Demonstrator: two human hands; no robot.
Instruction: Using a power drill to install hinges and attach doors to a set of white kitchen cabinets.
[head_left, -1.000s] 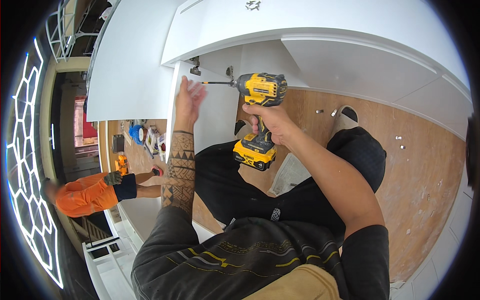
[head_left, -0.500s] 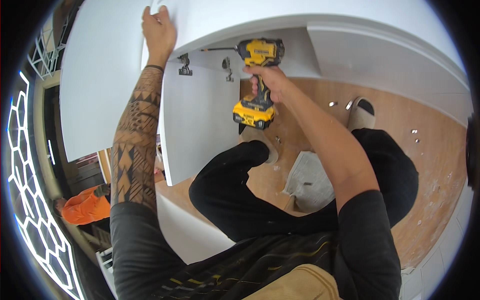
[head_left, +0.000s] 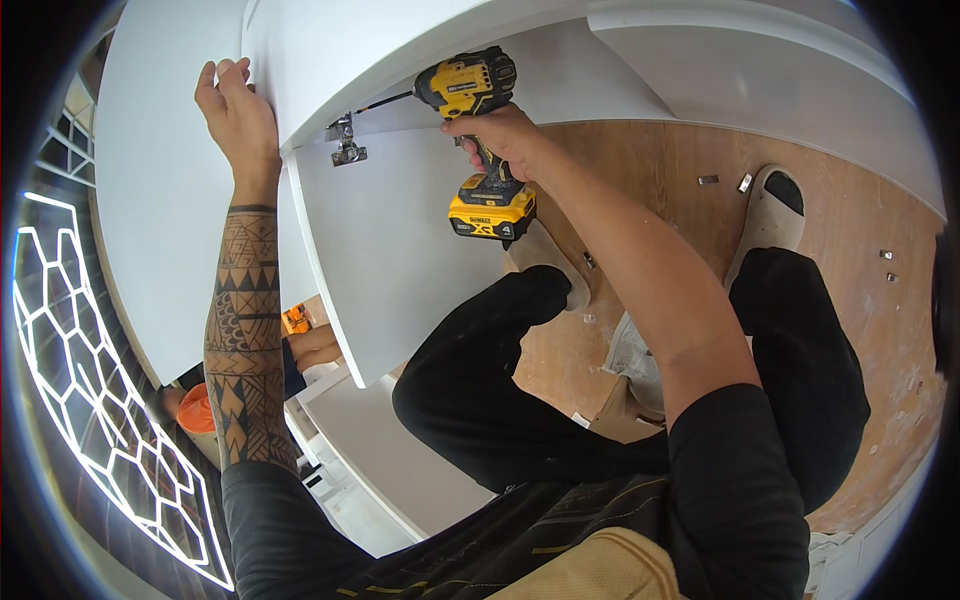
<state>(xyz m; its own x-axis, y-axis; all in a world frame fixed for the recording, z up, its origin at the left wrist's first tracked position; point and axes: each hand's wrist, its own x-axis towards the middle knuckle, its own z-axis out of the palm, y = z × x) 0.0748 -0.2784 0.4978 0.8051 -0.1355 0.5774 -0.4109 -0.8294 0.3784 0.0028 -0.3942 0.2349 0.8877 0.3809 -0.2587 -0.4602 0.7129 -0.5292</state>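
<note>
My right hand (head_left: pixel 505 140) grips a yellow and black cordless impact driver (head_left: pixel 470 85), its battery hanging toward the floor. A long thin bit (head_left: pixel 385 103) points left, its tip close to a metal cabinet hinge (head_left: pixel 347 145). Whether the tip touches a screw is too small to tell. The hinge is fixed to a white panel (head_left: pixel 400 220) just inside the white cabinet. Up at the left, my left hand (head_left: pixel 243 120) rests by the edge of a white cabinet panel (head_left: pixel 300 60), fingers bent and partly apart, with nothing visible in them.
Small metal pieces (head_left: pixel 708 180) lie scattered over the wood floor (head_left: pixel 640 165) around my shoes (head_left: pixel 775 210). A dusty light-coloured bag (head_left: pixel 625 345) sits between my legs. Beyond my left arm, a person in orange (head_left: pixel 197 410) is partly hidden. Bright hexagonal lights (head_left: pixel 90 380) show far left.
The driver and my right hand have shifted left and up, bringing the bit to the nearer hinge. My left hand has moved left and slightly down. The view has turned a little.
</note>
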